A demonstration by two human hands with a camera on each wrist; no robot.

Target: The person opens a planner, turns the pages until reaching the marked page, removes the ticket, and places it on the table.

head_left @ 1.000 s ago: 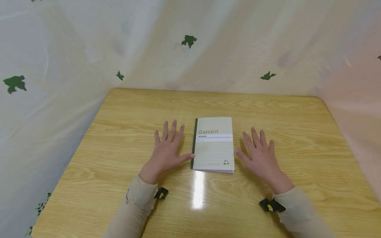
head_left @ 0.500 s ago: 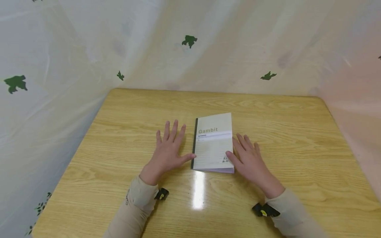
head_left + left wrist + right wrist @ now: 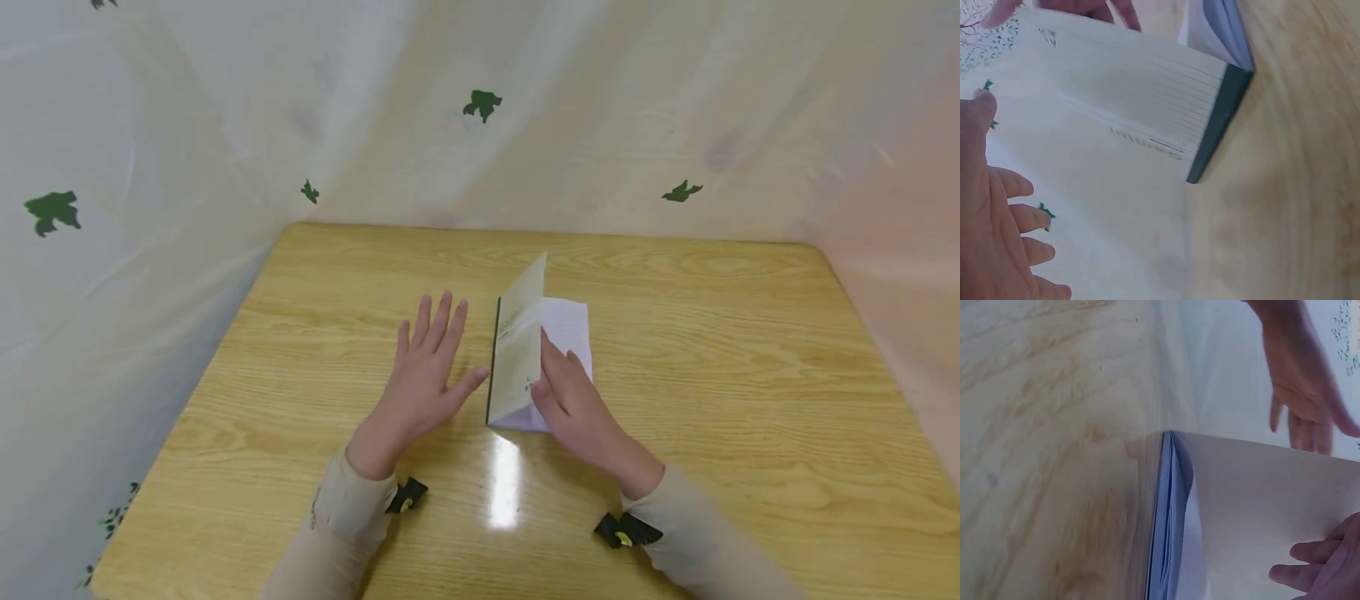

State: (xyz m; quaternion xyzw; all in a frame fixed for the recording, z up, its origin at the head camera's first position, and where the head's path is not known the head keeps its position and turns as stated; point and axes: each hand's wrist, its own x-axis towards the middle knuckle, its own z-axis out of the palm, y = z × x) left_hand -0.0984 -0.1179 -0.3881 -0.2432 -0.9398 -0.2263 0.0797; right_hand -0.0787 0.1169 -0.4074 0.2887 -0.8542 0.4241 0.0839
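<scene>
A notebook (image 3: 517,350) with a beige cover and a dark spine lies in the middle of the table, its front cover lifted nearly upright and white pages (image 3: 568,325) showing beneath. My right hand (image 3: 585,417) holds the cover's free edge, thumb on the outer face and fingers behind it against the inner side. Spread out to the left of the spine is my left hand (image 3: 420,383), palm down, apart from the notebook. In the left wrist view the cover (image 3: 1129,81) shows its outer face; the right wrist view shows its pale inner face (image 3: 1260,494).
The wooden table (image 3: 750,375) has rounded far corners. A pale curtain (image 3: 600,108) with green bird shapes hangs behind it and at both sides. Black straps (image 3: 628,530) sit at both wrists, and light glares off the tabletop near the front.
My right hand has moved left onto the notebook and raised its front cover from nearly flat to almost upright, uncovering the pages. My left hand has barely moved.
</scene>
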